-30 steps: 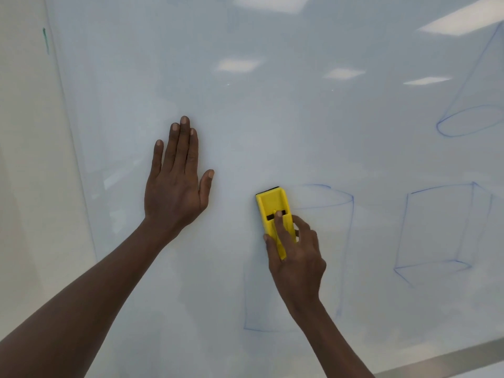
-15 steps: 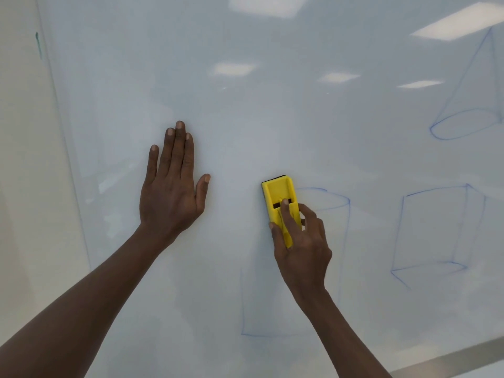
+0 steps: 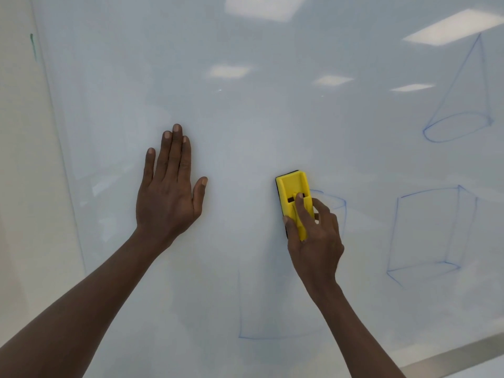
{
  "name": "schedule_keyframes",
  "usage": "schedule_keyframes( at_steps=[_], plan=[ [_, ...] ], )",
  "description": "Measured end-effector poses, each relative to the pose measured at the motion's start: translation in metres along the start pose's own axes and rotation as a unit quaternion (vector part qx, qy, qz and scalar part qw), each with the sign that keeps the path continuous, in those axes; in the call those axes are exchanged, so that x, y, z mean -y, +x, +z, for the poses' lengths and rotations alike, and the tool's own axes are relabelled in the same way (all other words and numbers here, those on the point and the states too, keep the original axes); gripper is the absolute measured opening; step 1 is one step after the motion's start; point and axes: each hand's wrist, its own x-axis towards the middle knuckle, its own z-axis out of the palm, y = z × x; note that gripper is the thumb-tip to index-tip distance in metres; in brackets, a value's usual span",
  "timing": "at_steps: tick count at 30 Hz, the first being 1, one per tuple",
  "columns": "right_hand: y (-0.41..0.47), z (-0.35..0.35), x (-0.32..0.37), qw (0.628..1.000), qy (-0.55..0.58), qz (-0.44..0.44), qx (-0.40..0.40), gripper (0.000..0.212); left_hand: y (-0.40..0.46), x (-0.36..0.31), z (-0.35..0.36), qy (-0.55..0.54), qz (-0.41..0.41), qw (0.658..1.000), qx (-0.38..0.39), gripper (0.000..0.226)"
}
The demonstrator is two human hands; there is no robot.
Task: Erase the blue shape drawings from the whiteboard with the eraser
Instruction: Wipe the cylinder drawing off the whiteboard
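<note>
The eraser [image 3: 293, 200] — a yellow block with a dark pad underneath — is sitting flat on the whiteboard [image 3: 245, 105] just below centre, its long axis running toward twelve o'clock. The right hand [image 3: 315, 238] is gripping it from the six o'clock end, forefinger lying along the top, thumb pinching its nine o'clock edge and the other fingers curling round the three o'clock side. It is working on the cylinder drawing [image 3: 286, 309], which is showing only in part: a bit of the top curve at three o'clock of the eraser, a faint side line, and the base stroke well off at six o'clock. The left hand [image 3: 170, 192] is pressing on the board at nine o'clock, fingers straight and close together, holding nothing. Further out at three o'clock the box drawing [image 3: 428, 233] is standing whole, and at one o'clock the cone drawing [image 3: 461, 105] too. By my judgement the job is sitting at an early stage — one shape partly wiped, two untouched, and the cylinder's lower lines waiting.
</note>
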Motion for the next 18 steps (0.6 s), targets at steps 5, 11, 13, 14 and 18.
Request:
schedule_keyframes(
  at_steps=[5, 11, 13, 14, 18],
  plan=[
    [-0.031, 0.001, -0.008, 0.998, 0.002, -0.052, 0.028, 0.044, 0.001, 0.001, 0.0, -0.003, 0.003, 1.0, -0.006, 0.071],
    [-0.03, -0.007, -0.035, 1.0, -0.01, 0.004, 0.025, 0.043, 0.0, 0.001, 0.0, 0.001, 0.005, 1.0, -0.004, 0.071],
    [-0.014, -0.008, -0.032, 1.0, -0.01, 0.018, 0.012, 0.043, 0.0, 0.002, 0.001, 0.001, 0.005, 1.0, -0.005, 0.071],
    [-0.007, -0.008, -0.03, 1.0, -0.008, 0.02, 0.007, 0.043, 0.0, 0.002, 0.001, 0.001, 0.005, 1.0, -0.005, 0.071],
    [0.002, -0.006, -0.015, 1.0, -0.006, -0.003, 0.006, 0.043, -0.001, 0.001, 0.002, -0.002, 0.007, 1.0, -0.011, 0.071]
  ],
)
